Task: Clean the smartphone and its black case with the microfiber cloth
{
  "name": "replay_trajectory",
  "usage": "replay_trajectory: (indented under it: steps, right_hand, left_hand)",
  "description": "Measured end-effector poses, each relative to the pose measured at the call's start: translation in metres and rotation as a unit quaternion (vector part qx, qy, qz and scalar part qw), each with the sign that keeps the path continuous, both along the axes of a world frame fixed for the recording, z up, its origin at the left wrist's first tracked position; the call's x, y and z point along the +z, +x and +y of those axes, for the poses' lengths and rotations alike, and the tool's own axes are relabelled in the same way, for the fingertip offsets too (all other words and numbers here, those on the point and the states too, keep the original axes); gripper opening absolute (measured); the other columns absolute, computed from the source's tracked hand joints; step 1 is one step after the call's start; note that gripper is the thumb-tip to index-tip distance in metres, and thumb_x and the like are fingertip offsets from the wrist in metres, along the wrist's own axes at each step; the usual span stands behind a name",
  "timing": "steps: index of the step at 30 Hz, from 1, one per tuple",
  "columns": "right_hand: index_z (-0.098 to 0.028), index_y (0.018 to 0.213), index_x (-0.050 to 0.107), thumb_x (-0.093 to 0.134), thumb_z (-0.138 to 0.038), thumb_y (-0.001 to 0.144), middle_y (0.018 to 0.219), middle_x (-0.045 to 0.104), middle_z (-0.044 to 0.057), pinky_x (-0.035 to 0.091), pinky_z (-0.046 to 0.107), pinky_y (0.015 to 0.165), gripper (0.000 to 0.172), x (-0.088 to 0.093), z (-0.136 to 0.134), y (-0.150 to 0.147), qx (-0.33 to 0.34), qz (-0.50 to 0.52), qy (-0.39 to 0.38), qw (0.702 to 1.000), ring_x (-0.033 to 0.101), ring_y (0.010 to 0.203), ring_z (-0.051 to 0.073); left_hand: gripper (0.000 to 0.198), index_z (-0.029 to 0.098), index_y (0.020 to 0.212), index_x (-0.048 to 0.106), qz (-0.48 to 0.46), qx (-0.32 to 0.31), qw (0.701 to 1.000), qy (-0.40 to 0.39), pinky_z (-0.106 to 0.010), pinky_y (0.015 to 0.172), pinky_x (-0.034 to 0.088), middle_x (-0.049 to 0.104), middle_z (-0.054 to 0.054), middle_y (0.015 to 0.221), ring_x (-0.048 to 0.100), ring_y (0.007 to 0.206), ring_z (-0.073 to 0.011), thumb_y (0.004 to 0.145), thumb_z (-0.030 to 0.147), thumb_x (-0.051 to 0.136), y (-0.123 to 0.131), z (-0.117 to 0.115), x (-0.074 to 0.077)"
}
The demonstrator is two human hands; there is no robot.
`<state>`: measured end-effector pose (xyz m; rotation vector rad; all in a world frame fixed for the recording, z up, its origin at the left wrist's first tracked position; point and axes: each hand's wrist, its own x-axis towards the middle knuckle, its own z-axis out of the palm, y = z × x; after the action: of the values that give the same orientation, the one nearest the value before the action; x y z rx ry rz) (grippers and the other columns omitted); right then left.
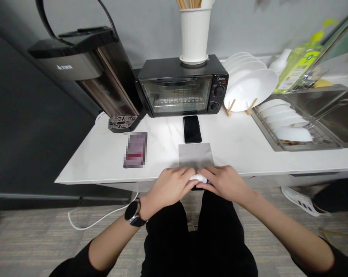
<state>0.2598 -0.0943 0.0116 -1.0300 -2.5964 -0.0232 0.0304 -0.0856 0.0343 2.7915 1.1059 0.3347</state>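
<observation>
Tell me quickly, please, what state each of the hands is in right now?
Left hand: closed on one end of a small white tube.
Right hand: closed on the other end of it, by its blue tip.

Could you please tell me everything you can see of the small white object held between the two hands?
The small white object looks like glossy plastic, rounded and elongated, lying crosswise. A small blue patch shows at its right end. Most of it is hidden: the left hand closes on its left end, the right hand on its right. It is at the near edge of the white counter, just in front of the grey cloth; whether it rests on either cannot be told.
</observation>
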Motion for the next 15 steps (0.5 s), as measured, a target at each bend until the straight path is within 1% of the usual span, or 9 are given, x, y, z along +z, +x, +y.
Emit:
replay_trajectory:
  steps: [3, 5, 6, 7, 9, 10, 11, 12, 15]
  right_hand:
    - [-0.022, 0.103, 0.069, 0.041, -0.056, 0.111, 0.078, 0.072, 0.000, 0.032, 0.036, 0.051, 0.045, 0.003, -0.002, 0.012, 0.033, -0.015, 0.023, 0.999, 0.067, 0.059, 0.016]
    - [-0.023, 0.102, 0.070, 0.043, -0.057, 0.111, 0.076, 0.072, 0.000, 0.032, 0.034, 0.051, 0.045, 0.004, -0.003, 0.036, 0.045, -0.012, 0.018, 0.999, 0.067, 0.058, 0.016]
    - [-0.024, 0.102, 0.071, 0.045, -0.056, 0.111, 0.075, 0.073, 0.000, 0.031, 0.034, 0.052, 0.042, 0.004, -0.004, 0.052, 0.025, -0.009, 0.014, 1.000, 0.066, 0.058, 0.017]
    - [-0.024, 0.105, 0.071, 0.048, -0.054, 0.110, 0.075, 0.073, 0.000, 0.032, 0.032, 0.052, 0.038, 0.004, -0.005, 0.068, -0.025, 0.014, -0.001, 1.000, 0.064, 0.055, 0.016]
    - [-0.023, 0.109, 0.070, 0.054, -0.054, 0.108, 0.076, 0.072, 0.000, 0.040, 0.030, 0.057, 0.035, 0.003, -0.006, 0.097, -0.148, 0.130, -0.097, 0.976, 0.061, 0.057, 0.014]
    - [-0.023, 0.103, 0.069, 0.054, -0.054, 0.108, 0.073, 0.068, -0.001, 0.044, 0.029, 0.061, 0.034, 0.001, -0.007, 0.106, -0.175, 0.200, -0.173, 0.948, 0.061, 0.060, 0.015]
    - [-0.023, 0.091, 0.067, 0.053, -0.053, 0.108, 0.075, 0.067, 0.000, 0.047, 0.029, 0.065, 0.038, 0.000, -0.009, 0.109, -0.164, 0.266, -0.248, 0.917, 0.064, 0.067, 0.015]
    - [-0.023, 0.089, 0.067, 0.052, -0.054, 0.108, 0.078, 0.067, 0.001, 0.049, 0.029, 0.067, 0.040, -0.001, -0.010, 0.107, -0.143, 0.325, -0.320, 0.878, 0.066, 0.070, 0.015]
    - [-0.025, 0.104, 0.066, 0.051, -0.054, 0.108, 0.078, 0.066, -0.003, 0.044, 0.027, 0.054, 0.033, -0.005, -0.012, 0.078, -0.068, 0.501, -0.465, 0.727, 0.058, 0.051, 0.010]
  left_hand:
    - [0.043, 0.022, 0.094, 0.061, 0.005, -0.034, 0.999, -0.001, -0.036, 0.056, 0.037, 0.075, 0.001, 0.081, 0.070, 0.066, -0.0189, 0.113, 0.054, 0.040, 0.005, -0.003, -0.001]
    - [0.044, 0.021, 0.092, 0.062, 0.011, -0.060, 0.998, 0.013, -0.035, 0.056, 0.034, 0.074, 0.001, 0.079, 0.069, 0.065, -0.0183, 0.113, 0.052, 0.039, -0.006, -0.005, 0.000]
    - [0.044, 0.021, 0.089, 0.061, 0.011, -0.058, 0.998, 0.021, -0.034, 0.057, 0.033, 0.073, 0.001, 0.077, 0.068, 0.063, -0.0177, 0.114, 0.049, 0.038, -0.017, -0.005, 0.001]
    - [0.047, 0.021, 0.086, 0.061, 0.016, -0.040, 0.999, 0.031, -0.034, 0.057, 0.032, 0.070, 0.001, 0.072, 0.065, 0.060, -0.0174, 0.114, 0.049, 0.037, -0.030, -0.004, 0.002]
    - [0.048, 0.020, 0.081, 0.057, -0.001, 0.032, 0.999, 0.017, -0.032, 0.058, 0.030, 0.063, 0.002, 0.066, 0.059, 0.057, -0.0151, 0.114, 0.049, 0.038, -0.056, 0.004, 0.002]
    - [0.047, 0.020, 0.081, 0.057, -0.009, 0.068, 0.998, -0.005, -0.030, 0.060, 0.031, 0.063, 0.002, 0.068, 0.059, 0.059, -0.0146, 0.114, 0.049, 0.040, -0.067, 0.010, 0.001]
    - [0.047, 0.020, 0.080, 0.056, -0.021, 0.097, 0.995, -0.022, -0.030, 0.061, 0.030, 0.061, 0.002, 0.068, 0.058, 0.060, -0.0144, 0.113, 0.050, 0.040, -0.075, 0.018, -0.002]
    - [0.045, 0.020, 0.081, 0.056, -0.039, 0.132, 0.990, -0.039, -0.029, 0.063, 0.031, 0.060, 0.002, 0.068, 0.057, 0.061, -0.0144, 0.112, 0.049, 0.041, -0.078, 0.026, -0.006]
    - [0.041, 0.021, 0.080, 0.054, -0.086, 0.211, 0.971, -0.070, -0.028, 0.067, 0.033, 0.059, 0.000, 0.070, 0.057, 0.067, -0.0158, 0.110, 0.046, 0.039, -0.068, 0.054, -0.023]
